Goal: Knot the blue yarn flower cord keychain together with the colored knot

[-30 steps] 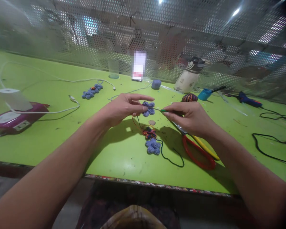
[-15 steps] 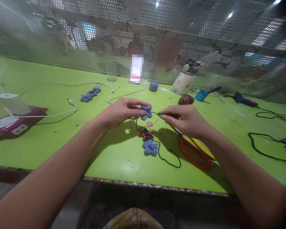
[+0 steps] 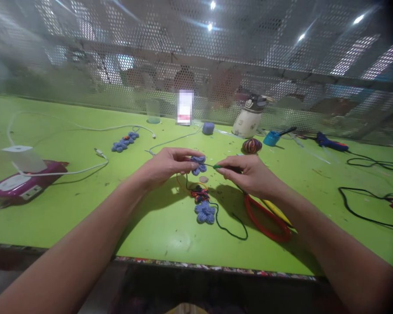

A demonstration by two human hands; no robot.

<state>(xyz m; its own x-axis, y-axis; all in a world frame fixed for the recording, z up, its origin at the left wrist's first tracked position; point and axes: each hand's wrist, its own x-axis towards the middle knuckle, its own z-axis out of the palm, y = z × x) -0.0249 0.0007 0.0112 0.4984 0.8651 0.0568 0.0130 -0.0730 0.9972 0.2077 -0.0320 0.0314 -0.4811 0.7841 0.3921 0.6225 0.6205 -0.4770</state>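
Observation:
A blue-purple crocheted flower [image 3: 199, 166] is pinched between the thumb and fingers of my left hand [image 3: 170, 165]. My right hand [image 3: 249, 172] grips a crochet hook [image 3: 217, 166] by its green part, and its thin shaft reaches to the flower. Below on the table lie a multicoloured crocheted flower [image 3: 199, 194] and a second blue-purple flower [image 3: 205, 213]. A dark green yarn tail [image 3: 227, 233] curls to their right. Partly under my right hand and forearm are scissors with red and yellow handles [image 3: 265, 226].
A purple power strip [image 3: 47, 176] with a white charger [image 3: 24, 158] and cables is at left, near a row of crocheted flowers [image 3: 125, 141]. Farther back stand a phone [image 3: 184, 108], yarn balls [image 3: 208, 128], a bottle [image 3: 247, 122] and a glue gun [image 3: 330, 141].
The whole scene sits slightly lower in view as the head camera tilts up. Both hands keep the same hold on the flower and the hook.

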